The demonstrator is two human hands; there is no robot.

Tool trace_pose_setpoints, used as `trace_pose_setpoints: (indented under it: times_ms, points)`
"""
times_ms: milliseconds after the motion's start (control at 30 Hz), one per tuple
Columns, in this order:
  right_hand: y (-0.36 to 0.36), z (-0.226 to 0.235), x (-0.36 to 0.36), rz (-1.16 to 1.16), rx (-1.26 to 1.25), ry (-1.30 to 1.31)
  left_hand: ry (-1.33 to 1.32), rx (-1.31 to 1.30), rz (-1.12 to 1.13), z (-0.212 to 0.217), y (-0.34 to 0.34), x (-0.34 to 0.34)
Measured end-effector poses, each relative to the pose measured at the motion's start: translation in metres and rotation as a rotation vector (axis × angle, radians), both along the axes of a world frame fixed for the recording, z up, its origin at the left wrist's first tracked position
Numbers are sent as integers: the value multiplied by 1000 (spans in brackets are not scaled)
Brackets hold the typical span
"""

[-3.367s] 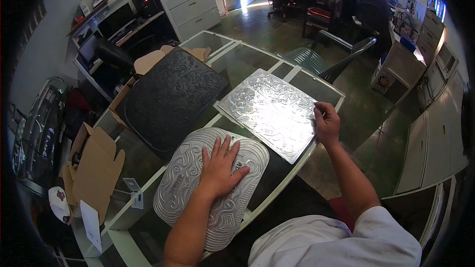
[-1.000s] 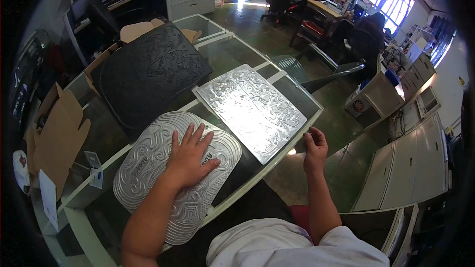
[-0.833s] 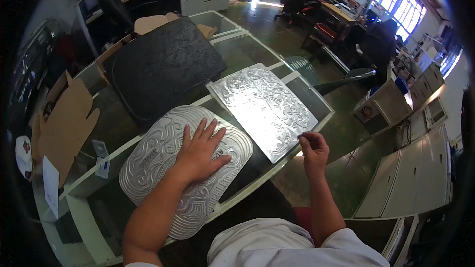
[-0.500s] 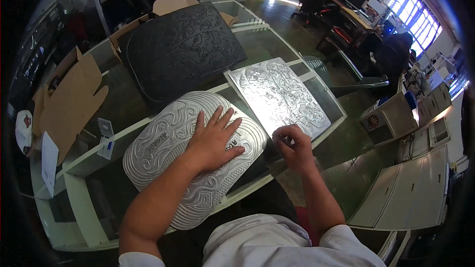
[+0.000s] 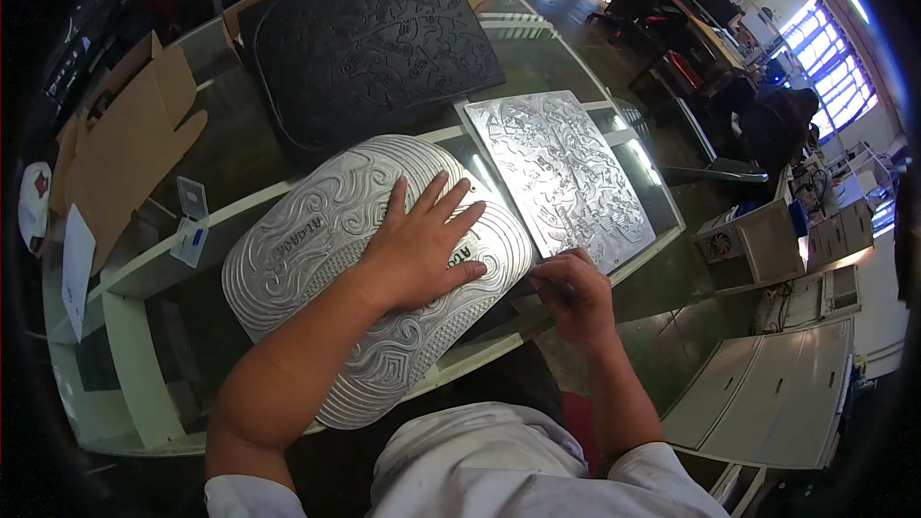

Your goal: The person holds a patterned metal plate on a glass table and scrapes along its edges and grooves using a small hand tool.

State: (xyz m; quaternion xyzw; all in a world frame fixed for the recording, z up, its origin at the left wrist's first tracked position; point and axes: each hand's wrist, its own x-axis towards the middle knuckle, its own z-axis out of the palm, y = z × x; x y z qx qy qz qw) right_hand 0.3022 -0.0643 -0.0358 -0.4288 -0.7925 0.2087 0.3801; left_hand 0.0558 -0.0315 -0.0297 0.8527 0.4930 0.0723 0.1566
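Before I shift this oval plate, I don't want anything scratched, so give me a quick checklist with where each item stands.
1. Left hand flat on the oval embossed plate: ok.
2. Right hand has a grip on the plate edge: cannot tell; it is curled beside the edge.
3. Oval plate apart from the rectangular silver plate: cannot tell; their edges look very close.
4. Oval plate fully on the glass table: not ok; its near end overhangs the frame.
5. Black embossed panel clear of the oval plate: ok.
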Motion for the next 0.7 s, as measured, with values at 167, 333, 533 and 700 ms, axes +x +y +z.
trace_pose_setpoints:
  times_ms: [167,333,533,700]
  points:
    - [-3,3,-6,74,56,-66,-23,-16,7,1,0,1]
    - [-4,2,-7,86,58,-73,-45,27,2,-4,0,0]
    - [-3,2,-7,45,80,-91,-57,27,8,-4,0,-1]
    - [-4,5,-13,96,87,-111,-42,24,3,-4,0,0]
